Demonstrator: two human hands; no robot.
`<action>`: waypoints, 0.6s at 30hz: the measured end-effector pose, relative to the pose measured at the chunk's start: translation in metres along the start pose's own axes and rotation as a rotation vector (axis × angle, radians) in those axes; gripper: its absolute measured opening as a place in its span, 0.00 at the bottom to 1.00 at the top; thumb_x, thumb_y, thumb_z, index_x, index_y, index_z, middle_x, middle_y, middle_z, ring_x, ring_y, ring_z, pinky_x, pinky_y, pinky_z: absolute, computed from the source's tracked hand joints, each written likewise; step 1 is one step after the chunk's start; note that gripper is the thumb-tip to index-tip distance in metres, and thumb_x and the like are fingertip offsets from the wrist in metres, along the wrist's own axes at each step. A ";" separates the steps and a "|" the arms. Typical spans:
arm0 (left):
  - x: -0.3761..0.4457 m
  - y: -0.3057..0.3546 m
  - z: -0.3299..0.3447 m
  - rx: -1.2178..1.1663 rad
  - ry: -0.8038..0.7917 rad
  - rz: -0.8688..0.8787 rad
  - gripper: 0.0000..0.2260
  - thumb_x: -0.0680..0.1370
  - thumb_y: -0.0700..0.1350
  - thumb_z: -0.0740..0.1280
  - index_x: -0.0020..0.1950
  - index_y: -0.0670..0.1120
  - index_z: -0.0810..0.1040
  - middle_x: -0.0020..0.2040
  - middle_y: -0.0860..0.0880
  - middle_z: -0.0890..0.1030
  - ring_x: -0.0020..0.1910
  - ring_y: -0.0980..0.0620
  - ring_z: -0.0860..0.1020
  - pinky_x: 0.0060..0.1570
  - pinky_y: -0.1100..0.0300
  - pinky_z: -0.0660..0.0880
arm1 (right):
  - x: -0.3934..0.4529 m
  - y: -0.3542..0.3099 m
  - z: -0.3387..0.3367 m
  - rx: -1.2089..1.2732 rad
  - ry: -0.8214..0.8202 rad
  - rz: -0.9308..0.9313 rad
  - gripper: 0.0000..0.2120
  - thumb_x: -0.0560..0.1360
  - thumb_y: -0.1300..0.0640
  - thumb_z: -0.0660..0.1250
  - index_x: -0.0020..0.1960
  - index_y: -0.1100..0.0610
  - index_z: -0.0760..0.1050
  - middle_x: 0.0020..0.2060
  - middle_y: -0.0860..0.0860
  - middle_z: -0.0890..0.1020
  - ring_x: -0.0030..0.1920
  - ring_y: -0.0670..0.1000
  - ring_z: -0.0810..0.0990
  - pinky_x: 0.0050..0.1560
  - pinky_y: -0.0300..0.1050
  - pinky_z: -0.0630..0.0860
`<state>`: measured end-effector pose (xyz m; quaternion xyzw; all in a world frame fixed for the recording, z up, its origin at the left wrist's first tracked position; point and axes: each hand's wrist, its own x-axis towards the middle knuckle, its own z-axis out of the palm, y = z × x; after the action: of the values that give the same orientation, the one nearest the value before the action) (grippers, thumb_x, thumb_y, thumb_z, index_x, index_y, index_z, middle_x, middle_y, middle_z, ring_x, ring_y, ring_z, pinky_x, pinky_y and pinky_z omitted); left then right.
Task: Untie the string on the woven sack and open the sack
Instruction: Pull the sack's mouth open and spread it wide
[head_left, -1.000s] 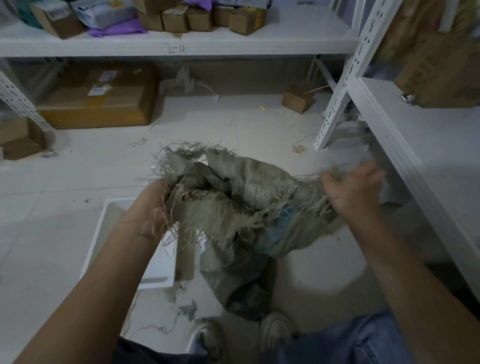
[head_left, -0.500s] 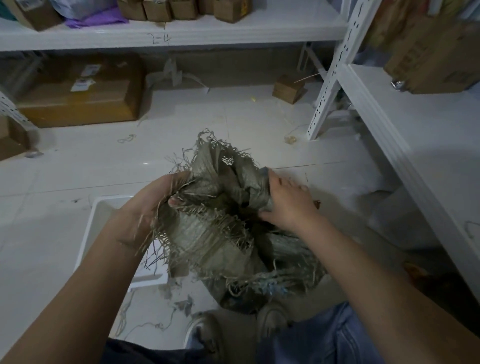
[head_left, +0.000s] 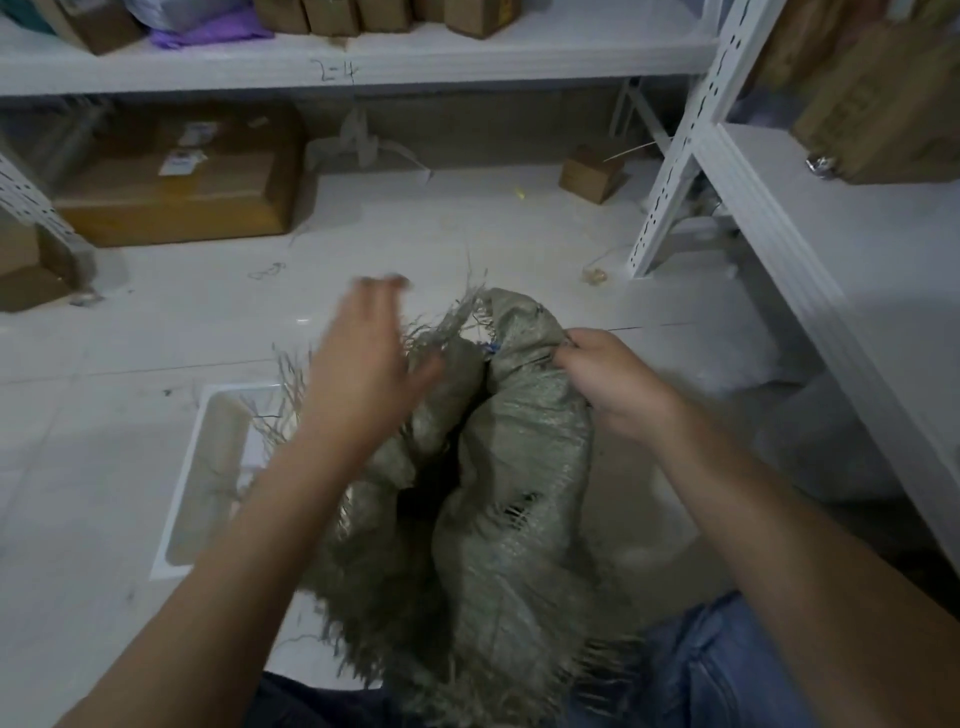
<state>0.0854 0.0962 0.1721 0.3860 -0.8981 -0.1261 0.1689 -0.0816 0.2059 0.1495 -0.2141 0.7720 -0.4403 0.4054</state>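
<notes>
A frayed grey-green woven sack (head_left: 519, 467) hangs bunched in front of me over the white floor. My right hand (head_left: 608, 382) pinches the sack's upper right fold near its top. A small bit of blue string (head_left: 491, 347) shows in the crease beside that hand. My left hand (head_left: 363, 374) is blurred, fingers spread, hovering against the sack's left frayed edge without a clear hold. A dark gap runs between the two folds of fabric. Loose fibres stick out all around the sack's edges.
A shallow white tray (head_left: 208, 467) lies on the floor at the left. Brown cardboard boxes (head_left: 176, 182) sit under the back shelf (head_left: 363, 62), a small box (head_left: 592, 171) further right. A white shelf unit (head_left: 831, 249) stands close on the right. My jeans-covered knee (head_left: 701, 665) is below.
My left hand has released the sack's left edge and lifted with fingers spread. My right hand has shifted right along the top fold. The sack now hangs lower and closer to me.
</notes>
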 end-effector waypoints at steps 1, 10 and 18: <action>-0.003 0.006 0.011 0.019 -0.124 0.079 0.31 0.71 0.51 0.69 0.71 0.43 0.63 0.68 0.42 0.68 0.66 0.43 0.70 0.62 0.50 0.70 | -0.001 -0.002 0.000 0.036 -0.016 -0.007 0.08 0.74 0.67 0.59 0.45 0.65 0.77 0.42 0.62 0.82 0.42 0.59 0.81 0.43 0.48 0.77; 0.000 -0.006 0.038 -0.137 -0.296 -0.012 0.10 0.78 0.43 0.60 0.52 0.38 0.76 0.52 0.38 0.79 0.52 0.40 0.77 0.47 0.54 0.72 | -0.010 -0.013 -0.014 0.160 -0.117 -0.076 0.10 0.77 0.68 0.58 0.46 0.58 0.76 0.43 0.55 0.81 0.43 0.52 0.80 0.47 0.45 0.77; 0.020 -0.027 0.008 -0.940 -0.125 -0.656 0.10 0.77 0.34 0.61 0.38 0.43 0.78 0.31 0.46 0.80 0.42 0.46 0.77 0.36 0.61 0.77 | 0.004 -0.001 -0.035 -0.080 0.293 -0.097 0.13 0.74 0.62 0.64 0.31 0.57 0.74 0.33 0.59 0.78 0.36 0.56 0.78 0.41 0.46 0.72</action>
<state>0.0873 0.0643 0.1596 0.5198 -0.5870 -0.5800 0.2211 -0.1121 0.2198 0.1587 -0.2007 0.8285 -0.4548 0.2577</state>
